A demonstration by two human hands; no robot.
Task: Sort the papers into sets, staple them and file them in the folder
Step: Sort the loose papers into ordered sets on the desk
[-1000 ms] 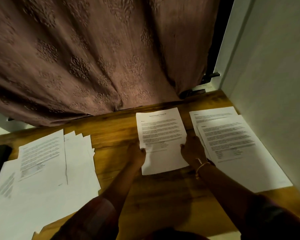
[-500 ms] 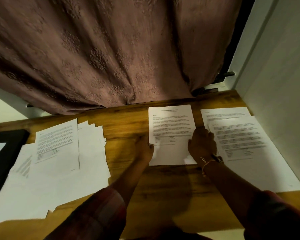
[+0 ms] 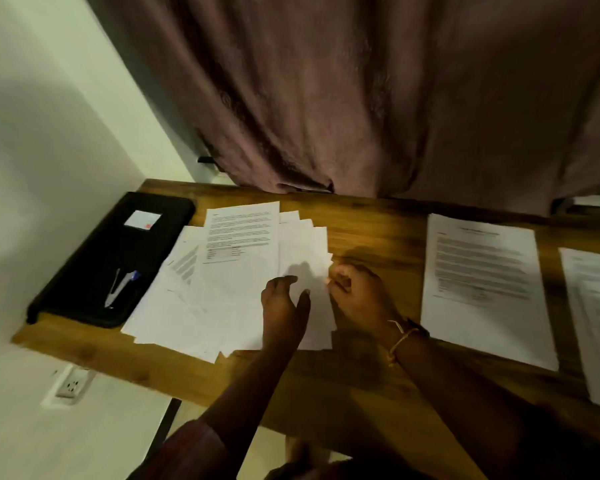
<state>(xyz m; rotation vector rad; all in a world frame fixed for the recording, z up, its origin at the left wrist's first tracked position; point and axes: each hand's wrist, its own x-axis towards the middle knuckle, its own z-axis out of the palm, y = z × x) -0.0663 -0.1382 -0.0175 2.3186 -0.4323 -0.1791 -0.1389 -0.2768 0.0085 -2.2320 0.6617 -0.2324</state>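
Papers first: the unsorted pile [image 3: 229,292] lies fanned on the desk [image 3: 378,237], its long edges running away from me. The left hand [image 3: 284,306] lies over the pile's right part, fingers loose, holding nothing. The right hand [image 3: 359,294] sits at the pile's right edge with its fingers curled. Blur keeps me from telling whether they pinch a sheet. Right of the pile lies 1 sorted set [image 3: 482,282]. Left of the pile, the black folder [image 3: 94,271] carries the stapler [image 3: 120,287]. I judge the right hand better placed to draw a sheet rightward.
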